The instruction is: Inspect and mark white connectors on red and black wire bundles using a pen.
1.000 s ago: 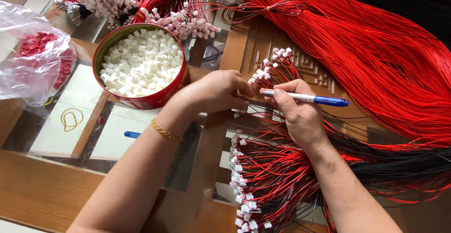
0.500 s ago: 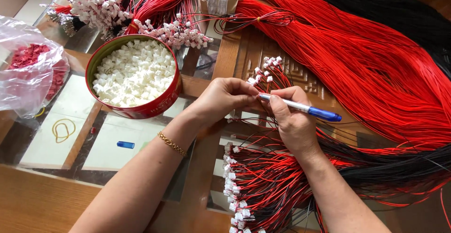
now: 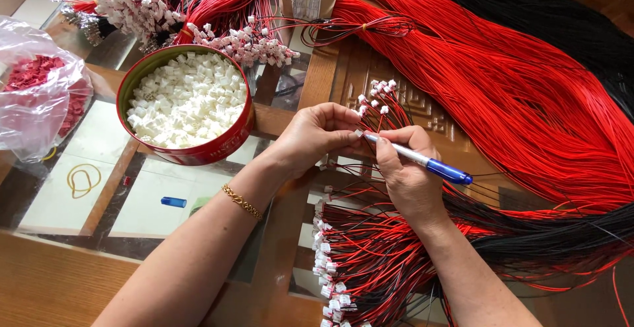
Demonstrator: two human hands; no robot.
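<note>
Left hand (image 3: 317,135) pinching white connector (image 3: 357,133); right hand (image 3: 406,175) gripping blue pen (image 3: 422,163), tip pointing left, touching connector, long axis running right and slightly down.

A small white connector (image 3: 357,133) is pinched by the left hand (image 3: 316,135); a blue pen (image 3: 422,162) is held against it by the right hand (image 3: 406,178), beside a red tin (image 3: 218,143).

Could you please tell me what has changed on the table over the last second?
Little: the left hand and right hand stay together at a small white connector, the right still gripping the pen. The tin and wires only shifted in view as the camera moved.
</note>
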